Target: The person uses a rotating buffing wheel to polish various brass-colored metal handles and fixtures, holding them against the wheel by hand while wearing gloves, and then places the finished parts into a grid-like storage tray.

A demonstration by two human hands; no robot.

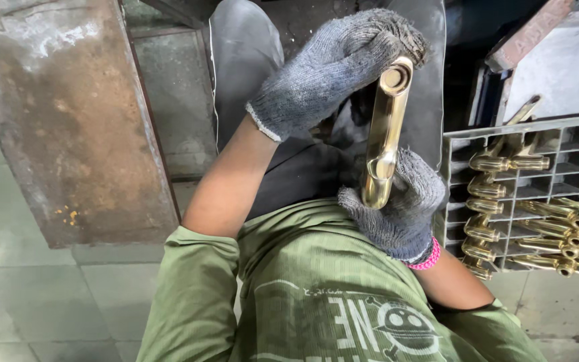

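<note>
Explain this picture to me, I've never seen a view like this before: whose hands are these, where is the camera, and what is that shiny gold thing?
The camera sits on a person's head and looks straight down, so you see their own green shirt, lap and two arms from above. There is no machine here, only hands at work.

Both hands wear grey knitted gloves. The left hand grips the upper end of a polished brass spout, a long, slightly curved piece with a round opening at its top. The right hand, with a pink band at the wrist, holds its lower end. The piece is held up between them, over the lap.

To the person's right stands a grey plastic crate with a grid wall, holding a pile of similar brass pieces. To the left is a rusty metal plate above a tiled floor.
</note>
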